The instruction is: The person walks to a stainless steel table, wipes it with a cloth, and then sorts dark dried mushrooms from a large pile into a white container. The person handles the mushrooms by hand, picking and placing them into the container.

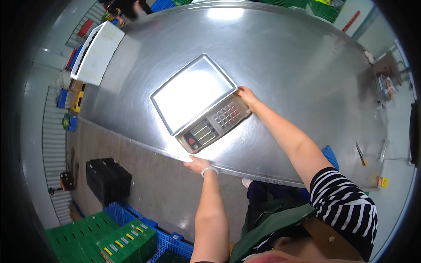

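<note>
A digital weighing scale (227,118) with a bare, shiny metal pan stands at an angle on a stainless steel table (283,75). Its keypad and display side faces me. My right hand (247,98) grips the scale's right end, the fingertips by the corner of the pan. My left hand (198,163), with a pale bangle on the wrist, is at the table's near edge, just below the scale's left corner. Whether its fingers touch the scale or only the edge, I cannot tell.
A white foam box (107,54) stands at the table's left end. At the right lie a knife (361,154) and a blue item (330,156). Black crates (108,180), green crates (131,243) and blue crates (115,213) stand on the floor at the left. Another person (131,8) is at the far left.
</note>
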{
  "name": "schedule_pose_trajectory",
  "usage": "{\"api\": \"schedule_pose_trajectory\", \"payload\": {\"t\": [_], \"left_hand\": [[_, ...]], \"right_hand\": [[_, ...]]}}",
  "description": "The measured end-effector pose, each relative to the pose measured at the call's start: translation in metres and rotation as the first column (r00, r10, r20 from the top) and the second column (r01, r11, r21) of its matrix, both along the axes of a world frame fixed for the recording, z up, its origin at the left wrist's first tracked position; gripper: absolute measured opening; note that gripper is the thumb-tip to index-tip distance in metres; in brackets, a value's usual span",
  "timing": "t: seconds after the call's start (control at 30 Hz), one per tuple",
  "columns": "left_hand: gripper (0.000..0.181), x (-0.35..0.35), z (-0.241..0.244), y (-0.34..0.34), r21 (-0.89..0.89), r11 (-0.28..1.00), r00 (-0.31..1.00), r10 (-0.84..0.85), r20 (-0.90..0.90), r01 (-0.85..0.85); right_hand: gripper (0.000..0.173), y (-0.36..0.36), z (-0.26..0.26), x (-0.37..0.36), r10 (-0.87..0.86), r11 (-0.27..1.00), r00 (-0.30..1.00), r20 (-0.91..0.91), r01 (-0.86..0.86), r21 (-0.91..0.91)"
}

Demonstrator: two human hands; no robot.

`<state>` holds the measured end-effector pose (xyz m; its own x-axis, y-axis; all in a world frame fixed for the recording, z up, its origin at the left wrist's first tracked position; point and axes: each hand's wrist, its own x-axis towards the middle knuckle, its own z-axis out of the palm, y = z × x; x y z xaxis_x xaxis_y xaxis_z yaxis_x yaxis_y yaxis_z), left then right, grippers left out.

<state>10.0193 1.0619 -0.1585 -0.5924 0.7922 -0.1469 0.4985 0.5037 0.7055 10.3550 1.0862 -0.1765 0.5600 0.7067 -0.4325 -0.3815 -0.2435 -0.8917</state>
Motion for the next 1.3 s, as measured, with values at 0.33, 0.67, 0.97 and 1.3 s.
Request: {"api": "schedule_pose_trajectory", "payload": {"t": [0.33, 0.67, 0.97, 1.3], "left_hand": [[0.044, -0.013, -0.025, 0.005, -0.022, 0.995, 0.983, -0.096, -0.157, 0.094], [0.062, -0.009, -0.018, 0.011, -0.179, 0.981, 0.986, -0.106, -0.128, 0.082], [0.058, -0.026, -0.06, 0.041, -0.135, 0.991, 0.941, -0.061, -0.333, 0.016], [0.068, -0.042, -0.036, 0.025, -0.252, 0.92, 0.953, -0.275, 0.129, 0.3]], "right_hand": [[0.048, -0.006, 0.017, -0.006, 0.265, 0.959, 0.785, 0.56, -0.153, -0.239], [0.057, -0.152, 0.048, -0.025, 0.23, 0.97, 0.698, 0.678, -0.111, -0.215], [0.055, -0.541, 0.083, -0.048, 0.558, 0.553, 0.407, 0.723, 0.468, -0.69], [0.039, -0.534, 0.09, -0.046, 0.085, 0.888, 0.624, 0.777, 0.307, -0.344]]}}
